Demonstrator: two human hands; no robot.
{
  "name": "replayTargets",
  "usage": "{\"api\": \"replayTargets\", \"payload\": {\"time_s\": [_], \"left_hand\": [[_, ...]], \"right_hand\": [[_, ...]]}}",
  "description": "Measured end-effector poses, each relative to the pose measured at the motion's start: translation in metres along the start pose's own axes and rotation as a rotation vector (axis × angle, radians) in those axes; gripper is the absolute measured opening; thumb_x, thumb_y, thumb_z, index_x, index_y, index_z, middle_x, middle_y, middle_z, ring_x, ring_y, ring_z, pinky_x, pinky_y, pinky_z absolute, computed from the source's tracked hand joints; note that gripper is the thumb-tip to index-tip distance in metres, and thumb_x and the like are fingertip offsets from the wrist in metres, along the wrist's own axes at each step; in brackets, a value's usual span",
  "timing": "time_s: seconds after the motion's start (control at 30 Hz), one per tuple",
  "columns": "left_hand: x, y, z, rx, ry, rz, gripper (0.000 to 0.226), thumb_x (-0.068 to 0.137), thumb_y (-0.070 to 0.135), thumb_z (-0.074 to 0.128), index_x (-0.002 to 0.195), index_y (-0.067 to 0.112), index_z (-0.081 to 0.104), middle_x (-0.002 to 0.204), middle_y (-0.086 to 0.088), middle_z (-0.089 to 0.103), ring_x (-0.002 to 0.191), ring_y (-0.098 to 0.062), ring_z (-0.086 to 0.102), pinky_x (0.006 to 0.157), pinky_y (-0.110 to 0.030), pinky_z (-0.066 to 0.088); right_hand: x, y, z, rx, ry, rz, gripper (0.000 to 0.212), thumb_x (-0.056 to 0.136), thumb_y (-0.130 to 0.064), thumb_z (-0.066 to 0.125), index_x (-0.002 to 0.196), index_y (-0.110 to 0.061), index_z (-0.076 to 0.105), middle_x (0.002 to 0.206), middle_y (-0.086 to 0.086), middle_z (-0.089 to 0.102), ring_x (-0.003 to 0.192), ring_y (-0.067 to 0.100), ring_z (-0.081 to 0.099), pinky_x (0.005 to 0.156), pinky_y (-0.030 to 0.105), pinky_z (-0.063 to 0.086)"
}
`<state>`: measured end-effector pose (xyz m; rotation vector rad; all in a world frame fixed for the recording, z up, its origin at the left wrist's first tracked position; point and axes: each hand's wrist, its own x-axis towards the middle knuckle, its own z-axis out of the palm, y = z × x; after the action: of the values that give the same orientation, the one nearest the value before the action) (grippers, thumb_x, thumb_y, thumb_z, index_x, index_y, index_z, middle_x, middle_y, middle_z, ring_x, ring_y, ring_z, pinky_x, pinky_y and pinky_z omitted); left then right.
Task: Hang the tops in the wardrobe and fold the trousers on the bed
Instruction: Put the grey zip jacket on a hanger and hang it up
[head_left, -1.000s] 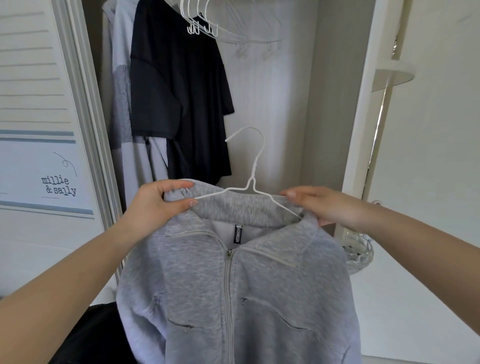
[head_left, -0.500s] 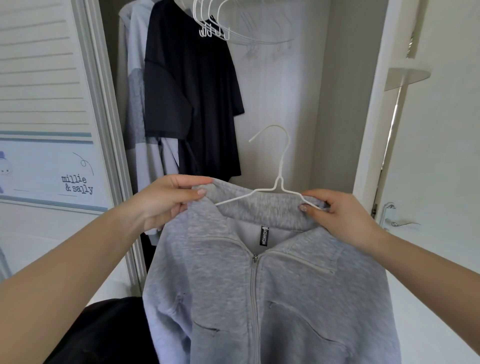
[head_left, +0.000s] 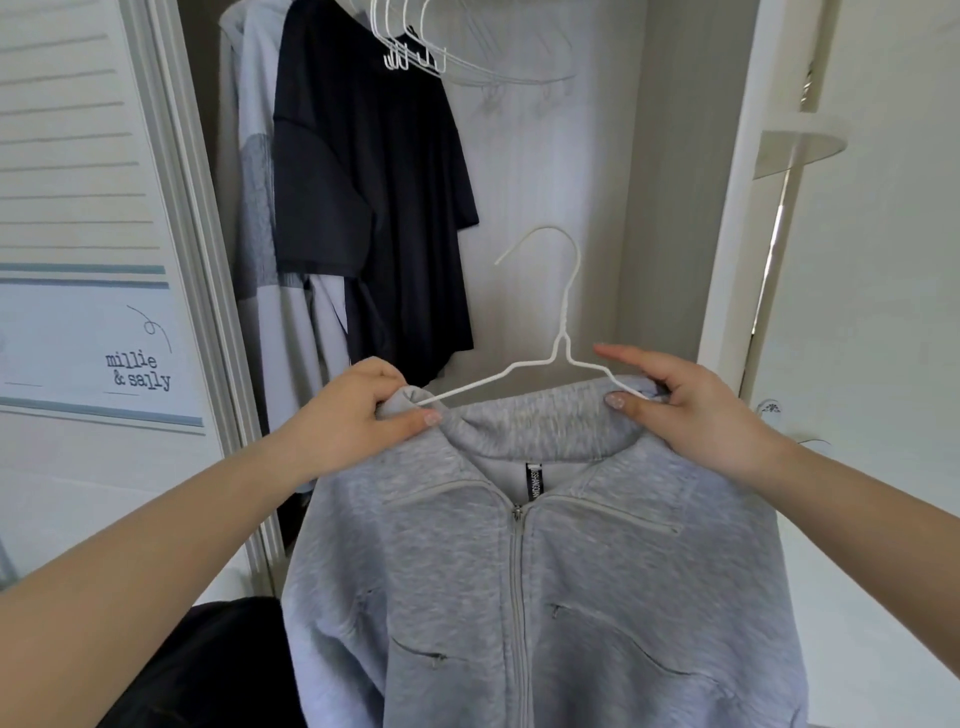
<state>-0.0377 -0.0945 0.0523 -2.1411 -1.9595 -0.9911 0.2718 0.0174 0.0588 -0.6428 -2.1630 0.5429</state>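
We hold a grey zip-up sweatshirt (head_left: 545, 597) up in front of the open wardrobe (head_left: 670, 208), its zip closed and its collar stretched over a white wire hanger (head_left: 558, 338) whose hook stands free above the neckline. Our left hand (head_left: 353, 415) pinches the left end of the collar, thumb in front and fingers curled behind the cloth. Our right hand (head_left: 691, 410) grips the right end, thumb pressed on the front of the collar, the forefinger lying straight along the hanger's arm. Behind the sweatshirt, a black T-shirt (head_left: 374, 197) hangs in the wardrobe, with a pale grey garment (head_left: 254, 208) just beside it on the left. Several empty white hangers (head_left: 415, 47) hang bunched above. A white door (head_left: 78, 260) on the left carries the printed words "millie & sally". A dark garment (head_left: 208, 670) lies low at the left.
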Motion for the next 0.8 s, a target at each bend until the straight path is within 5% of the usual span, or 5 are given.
{"api": "replayTargets", "payload": {"time_s": [0.13, 0.27, 0.47, 0.67, 0.8], "left_hand": [[-0.004, -0.003, 0.011, 0.045, 0.155, 0.133, 0.013, 0.091, 0.027, 0.06, 0.09, 0.018, 0.069, 0.085, 0.007, 0.062, 0.085, -0.003, 0.056, 0.075, -0.018, 0.044], [-0.007, 0.003, 0.008, 0.015, 0.304, 0.191, 0.015, 0.093, 0.026, 0.056, 0.096, 0.019, 0.069, 0.086, 0.01, 0.06, 0.089, -0.001, 0.054, 0.078, -0.007, 0.038], [-0.007, 0.01, 0.007, 0.066, 0.348, 0.241, 0.019, 0.092, 0.03, 0.054, 0.099, 0.022, 0.069, 0.087, 0.013, 0.055, 0.087, 0.0, 0.052, 0.078, -0.006, 0.037], [-0.011, -0.005, -0.003, 0.041, 0.411, 0.175, 0.016, 0.091, 0.03, 0.055, 0.099, 0.024, 0.068, 0.085, 0.011, 0.055, 0.085, 0.002, 0.053, 0.076, -0.002, 0.034], [-0.01, -0.007, -0.012, 0.004, 0.466, 0.175, 0.01, 0.09, 0.021, 0.062, 0.095, 0.027, 0.067, 0.084, 0.017, 0.06, 0.085, 0.004, 0.055, 0.076, -0.001, 0.034]], "right_hand": [[0.002, -0.007, -0.003, 0.069, -0.206, 0.094, 0.032, 0.085, -0.037, 0.061, 0.111, -0.056, 0.057, 0.112, -0.03, 0.063, 0.109, -0.014, 0.052, 0.086, 0.0, 0.038], [0.011, -0.01, -0.01, 0.374, -0.4, 0.582, 0.05, 0.069, -0.065, 0.053, 0.094, -0.029, 0.077, 0.099, -0.003, 0.074, 0.092, 0.013, 0.071, 0.067, 0.023, 0.056], [0.027, -0.011, -0.008, 0.245, -0.721, 0.708, 0.03, 0.083, -0.035, 0.067, 0.093, -0.007, 0.072, 0.091, 0.007, 0.073, 0.08, 0.016, 0.07, 0.069, 0.027, 0.057], [0.028, -0.002, 0.004, 0.736, -0.406, 0.634, 0.02, 0.079, -0.017, 0.064, 0.098, -0.009, 0.068, 0.09, 0.007, 0.071, 0.073, 0.016, 0.069, 0.062, 0.027, 0.056], [0.02, 0.005, 0.022, 0.48, -0.536, 0.629, 0.022, 0.093, -0.011, 0.054, 0.109, -0.019, 0.067, 0.116, 0.006, 0.067, 0.094, 0.013, 0.067, 0.077, 0.022, 0.055]]}}
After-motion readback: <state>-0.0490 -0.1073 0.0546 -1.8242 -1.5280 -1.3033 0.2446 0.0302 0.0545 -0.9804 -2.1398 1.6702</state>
